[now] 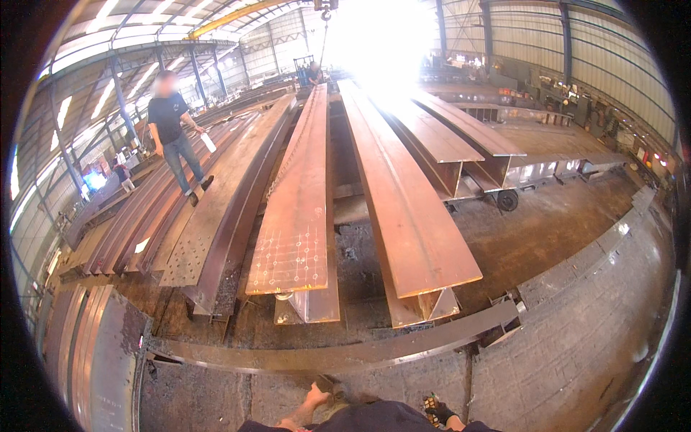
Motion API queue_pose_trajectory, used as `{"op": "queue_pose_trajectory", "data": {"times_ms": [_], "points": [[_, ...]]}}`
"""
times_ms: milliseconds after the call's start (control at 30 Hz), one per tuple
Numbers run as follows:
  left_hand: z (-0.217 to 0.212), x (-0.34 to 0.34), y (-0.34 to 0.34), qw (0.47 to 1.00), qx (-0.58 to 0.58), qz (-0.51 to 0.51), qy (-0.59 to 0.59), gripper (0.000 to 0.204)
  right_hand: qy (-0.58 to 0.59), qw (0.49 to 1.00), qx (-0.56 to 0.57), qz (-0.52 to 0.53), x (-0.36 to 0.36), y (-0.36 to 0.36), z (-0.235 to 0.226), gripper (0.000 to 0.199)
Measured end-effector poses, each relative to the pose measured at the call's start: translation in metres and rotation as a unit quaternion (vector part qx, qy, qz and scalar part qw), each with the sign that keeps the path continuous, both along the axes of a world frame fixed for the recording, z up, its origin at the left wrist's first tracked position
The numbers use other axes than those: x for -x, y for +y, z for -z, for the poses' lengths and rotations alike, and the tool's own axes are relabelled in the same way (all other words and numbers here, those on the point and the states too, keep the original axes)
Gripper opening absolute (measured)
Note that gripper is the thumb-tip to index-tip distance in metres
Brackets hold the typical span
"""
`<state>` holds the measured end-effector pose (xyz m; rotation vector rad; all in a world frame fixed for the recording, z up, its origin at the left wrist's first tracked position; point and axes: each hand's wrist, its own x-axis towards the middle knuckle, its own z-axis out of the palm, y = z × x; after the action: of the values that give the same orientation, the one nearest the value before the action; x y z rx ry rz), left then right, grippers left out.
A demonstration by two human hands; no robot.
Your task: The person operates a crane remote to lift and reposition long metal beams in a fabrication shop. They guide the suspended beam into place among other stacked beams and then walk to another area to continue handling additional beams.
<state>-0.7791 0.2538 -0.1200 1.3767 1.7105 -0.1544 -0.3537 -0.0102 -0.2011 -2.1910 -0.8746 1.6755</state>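
Yellow buttons (433, 412) dot the small control box (430, 401) in the right hand (444, 413), its fingers apparently curled round it. From where I stand, I'd judge it light, stiff and hard-shelled, best held by its sides, clear of the buttons. The left hand (315, 397) is out beside the dark shirt (381, 417); I can't tell whether its fingers pinch anything. Beyond lie long steel beams (414, 223), likely far too heavy to lift by hand.

Wearer's hands (315, 396) (443, 415): two. Centre flanged beams (291, 223) (410, 216): two. Right-side flanged beams (435, 140) (475, 128): two. Foreground steel bar (345, 358): one. Wheel (507, 200): one. Crane hook (326, 14): one. Yellow crane girder (234, 18): one.
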Motion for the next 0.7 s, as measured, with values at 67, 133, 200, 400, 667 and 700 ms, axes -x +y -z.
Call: {"op": "queue_pose_trajectory", "data": {"times_ms": [67,133,200,400,667,700], "points": [[0.024,0.012,-0.002,1.0,-0.024,0.004,0.013,0.097,0.002,1.0,-0.005,-0.004,0.003,0.005,-0.003,0.061],[0.038,0.011,-0.001,0.999,-0.038,0.017,0.009,0.096,0.002,1.0,-0.006,0.002,0.003,0.005,-0.007,0.061],[0.052,0.014,-0.002,0.999,-0.044,0.029,-0.013,0.095,0.003,1.0,-0.008,0.008,0.004,0.006,-0.01,0.061],[0.024,-0.02,0.002,0.972,0.126,-0.085,-0.182,0.064,0.0,0.999,-0.009,0.031,-0.001,0.0,-0.005,0.06],[0.015,-0.056,0.004,0.957,0.076,-0.001,-0.28,0.055,0.079,0.961,-0.175,0.197,0.02,0.03,-0.006,0.059],[0.019,-0.055,0.003,0.952,0.101,-0.014,-0.29,0.057,0.055,0.962,-0.26,0.068,0.02,0.045,-0.031,0.063]]}}
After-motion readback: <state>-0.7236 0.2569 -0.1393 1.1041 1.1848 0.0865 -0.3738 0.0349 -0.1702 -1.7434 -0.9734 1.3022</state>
